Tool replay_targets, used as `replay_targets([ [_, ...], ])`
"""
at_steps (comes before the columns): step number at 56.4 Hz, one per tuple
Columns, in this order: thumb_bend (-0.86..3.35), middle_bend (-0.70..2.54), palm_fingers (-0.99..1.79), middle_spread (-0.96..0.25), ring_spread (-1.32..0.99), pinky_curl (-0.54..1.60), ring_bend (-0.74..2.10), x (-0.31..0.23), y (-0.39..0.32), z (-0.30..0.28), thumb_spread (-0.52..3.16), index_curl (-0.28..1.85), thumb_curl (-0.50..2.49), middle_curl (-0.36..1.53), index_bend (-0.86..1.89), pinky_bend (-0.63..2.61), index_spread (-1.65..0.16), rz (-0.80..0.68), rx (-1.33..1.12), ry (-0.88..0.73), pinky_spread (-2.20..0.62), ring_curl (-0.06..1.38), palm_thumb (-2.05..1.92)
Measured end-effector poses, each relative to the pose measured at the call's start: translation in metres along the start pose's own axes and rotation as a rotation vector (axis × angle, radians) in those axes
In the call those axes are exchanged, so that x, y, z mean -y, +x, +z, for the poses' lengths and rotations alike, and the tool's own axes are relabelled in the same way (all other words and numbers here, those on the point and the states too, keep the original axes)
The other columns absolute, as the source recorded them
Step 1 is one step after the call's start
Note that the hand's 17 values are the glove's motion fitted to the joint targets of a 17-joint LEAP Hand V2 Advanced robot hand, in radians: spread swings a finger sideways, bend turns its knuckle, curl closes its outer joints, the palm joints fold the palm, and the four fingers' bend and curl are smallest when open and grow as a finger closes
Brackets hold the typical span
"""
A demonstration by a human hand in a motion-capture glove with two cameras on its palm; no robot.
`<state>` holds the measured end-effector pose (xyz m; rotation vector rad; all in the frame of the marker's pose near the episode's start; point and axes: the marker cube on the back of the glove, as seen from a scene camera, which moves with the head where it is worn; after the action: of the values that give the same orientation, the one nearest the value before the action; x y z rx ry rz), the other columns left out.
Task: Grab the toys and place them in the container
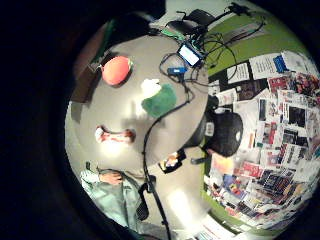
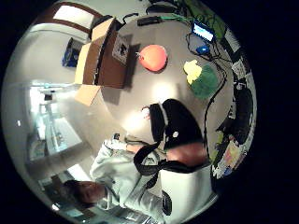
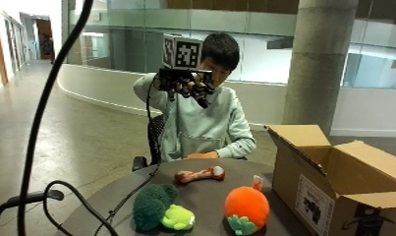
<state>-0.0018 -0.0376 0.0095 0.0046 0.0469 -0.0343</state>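
**Gloved hand raised high, three toys waiting on the table**

From my remote seat, the person's right hand is lifted to about head height, well above the round table, its fingers hanging slack and holding nothing. No toy has gone into the cardboard box, which stands open at the table's edge, flaps spread. Straight down from the raised hand, nearest the person, lies the bone toy; its long axis runs across the table, side to side as the person faces it, so I judge a drop straight down with the fingers closing across its narrow middle is the likeliest first move. The bare hand rests at the table's near edge, just behind the bone. Farther out sit the orange ball toy, just beside the box, and the green plush. The box carries a printed label; I cannot read its writing.
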Motion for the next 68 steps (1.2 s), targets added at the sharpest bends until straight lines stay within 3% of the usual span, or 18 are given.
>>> replay_targets([
  [24, 0.03, 0.09, -0.34, -0.01, -0.05, 0.32, 0.17, 0.036, 0.043, 0.081, 1.32, 0.14, 0.21, 0.16, 0.06, 0.76, -0.25, -0.018, 0.012, -0.078, 0.01, 0.18, 0.02],
  [30, 0.01, 0.09, -0.32, -0.01, -0.05, 0.33, 0.19, 0.051, 0.061, 0.124, 1.31, 0.14, 0.23, 0.16, 0.06, 0.77, -0.25, -0.001, 0.062, -0.088, 0.01, 0.20, 0.03],
  [41, -0.01, 0.09, -0.31, -0.01, -0.05, 0.34, 0.18, 0.062, 0.079, 0.213, 1.29, 0.13, 0.25, 0.16, 0.08, 0.79, -0.25, 0.114, 0.069, -0.256, 0.01, 0.23, 0.03],
  [52, 0.00, 0.09, -0.18, -0.01, -0.03, 0.39, 0.19, 0.078, 0.090, 0.264, 1.22, 0.15, 0.28, 0.15, 0.12, 1.00, -0.26, 0.130, 0.062, -0.246, 0.04, 0.23, 0.08],
  [56, 0.07, 0.02, -0.04, -0.01, -0.01, 0.42, 0.32, 0.082, 0.089, 0.268, 1.27, 0.17, 0.31, 0.11, 0.15, 1.15, -0.28, 0.126, 0.088, -0.175, 0.02, 0.27, 0.22],
  [59, 0.12, 0.07, 0.21, -0.01, -0.03, 0.42, 0.51, 0.086, 0.089, 0.267, 1.30, 0.19, 0.34, 0.10, 0.21, 1.19, -0.29, 0.113, 0.104, -0.121, -0.05, 0.31, 0.33],
  [60, 0.11, 0.05, 0.13, 0.00, -0.02, 0.42, 0.50, 0.087, 0.089, 0.268, 1.30, 0.19, 0.34, 0.09, 0.18, 1.20, -0.29, 0.108, 0.109, -0.105, -0.04, 0.29, 0.32],
  [64, 0.18, 0.18, 0.60, -0.04, -0.12, 0.40, 0.77, 0.090, 0.087, 0.267, 1.34, 0.19, 0.39, 0.10, 0.18, 1.22, -0.28, 0.090, 0.124, -0.064, -0.19, 0.36, 0.45],
  [68, 0.24, 0.30, 0.84, -0.10, -0.20, 0.40, 0.91, 0.092, 0.084, 0.265, 1.29, 0.19, 0.44, 0.15, 0.15, 1.19, -0.28, 0.079, 0.131, -0.054, -0.28, 0.41, 0.59],
])
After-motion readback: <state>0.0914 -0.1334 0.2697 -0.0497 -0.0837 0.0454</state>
